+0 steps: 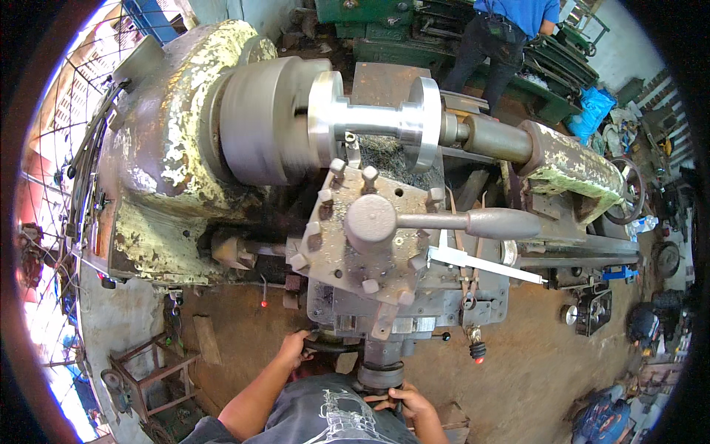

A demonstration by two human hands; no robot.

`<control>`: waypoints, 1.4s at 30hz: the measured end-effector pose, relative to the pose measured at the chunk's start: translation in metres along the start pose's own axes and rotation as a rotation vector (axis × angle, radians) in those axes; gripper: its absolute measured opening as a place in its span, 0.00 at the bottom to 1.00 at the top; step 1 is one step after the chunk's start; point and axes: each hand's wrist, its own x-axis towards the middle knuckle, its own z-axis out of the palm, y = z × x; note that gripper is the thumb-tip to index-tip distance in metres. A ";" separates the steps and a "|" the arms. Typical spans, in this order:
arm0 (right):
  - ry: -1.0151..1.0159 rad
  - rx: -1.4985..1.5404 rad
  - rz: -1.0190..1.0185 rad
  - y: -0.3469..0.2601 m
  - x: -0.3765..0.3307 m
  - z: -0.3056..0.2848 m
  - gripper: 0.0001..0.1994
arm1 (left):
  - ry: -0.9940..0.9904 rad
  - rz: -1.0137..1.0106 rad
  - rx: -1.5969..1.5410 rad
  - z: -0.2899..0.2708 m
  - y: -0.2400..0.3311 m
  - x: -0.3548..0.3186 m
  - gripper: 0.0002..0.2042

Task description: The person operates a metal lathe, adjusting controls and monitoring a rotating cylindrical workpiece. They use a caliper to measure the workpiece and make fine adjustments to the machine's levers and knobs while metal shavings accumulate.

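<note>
Evidently, the metal spool [370, 118] sat up in the lathe, with its left flange against the chuck [255, 122] and its right flange at the tailstock [573, 166]. The chuck's surface was smeared with blur. Below the spool's neck stood the cutting tool [352, 148]; whether it touched the metal could not be told. Dark shavings [384, 157] lay behind the tool post [355, 255], whose lever [503, 223] pointed right.

Low in the view, the left hand [293, 350] was closed, its fingers curled round the left end of a dark curved bar [333, 346]. The right hand [405, 402] was just beside a round dial [380, 376], fingers bent at a small dark handle; it was partly hidden, so how firmly it was closed could not be told.

A white caliper [484, 264] lay slantwise to the right of the tool post, near a pair of thin-legged dividers [469, 300]. Farther back, a person [510, 29] in a blue shirt stood by a green machine [399, 55], and a blue bag [592, 115] lay to the right.
</note>
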 end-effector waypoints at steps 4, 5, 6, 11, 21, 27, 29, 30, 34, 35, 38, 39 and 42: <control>0.244 -0.205 0.146 -0.004 -0.003 0.029 0.27 | -0.107 -0.026 0.050 -0.009 0.005 0.004 0.12; 0.295 -0.234 0.194 -0.001 -0.004 0.039 0.26 | -0.120 -0.024 0.080 -0.013 0.005 0.005 0.12; 0.354 -0.334 0.134 0.007 -0.005 0.051 0.23 | -0.130 -0.025 0.112 -0.018 0.005 0.005 0.13; 0.701 -0.403 0.001 0.065 0.007 0.075 0.17 | -0.176 -0.005 0.063 -0.052 0.005 0.011 0.22; 1.169 -0.934 -0.281 0.063 0.020 0.001 0.06 | -0.038 0.034 0.220 -0.130 -0.007 0.045 0.21; 0.889 -0.790 -0.160 0.107 0.042 0.062 0.05 | 0.025 0.040 0.326 -0.173 -0.009 0.063 0.16; 0.952 -1.135 -0.112 0.094 0.067 0.047 0.06 | 0.023 0.057 0.389 -0.174 -0.008 0.069 0.16; 0.956 -1.286 -0.024 0.087 0.069 0.038 0.07 | 0.032 0.057 0.436 -0.174 -0.008 0.070 0.15; 1.237 -1.045 -0.360 0.058 0.012 0.028 0.09 | 0.003 0.068 0.588 -0.167 -0.005 0.073 0.20; 1.236 -0.927 -0.342 0.063 -0.002 0.038 0.10 | -0.002 0.110 0.612 -0.165 -0.007 0.071 0.22; 1.046 -0.970 -0.362 0.092 0.007 0.072 0.14 | 0.007 0.151 0.632 -0.163 -0.009 0.067 0.27; 1.070 -1.162 -0.320 0.101 0.027 0.076 0.14 | 0.020 0.117 0.617 -0.162 -0.012 0.067 0.29; 0.854 -1.163 -0.092 0.104 0.073 0.045 0.14 | 0.038 0.088 0.647 -0.157 -0.025 0.079 0.29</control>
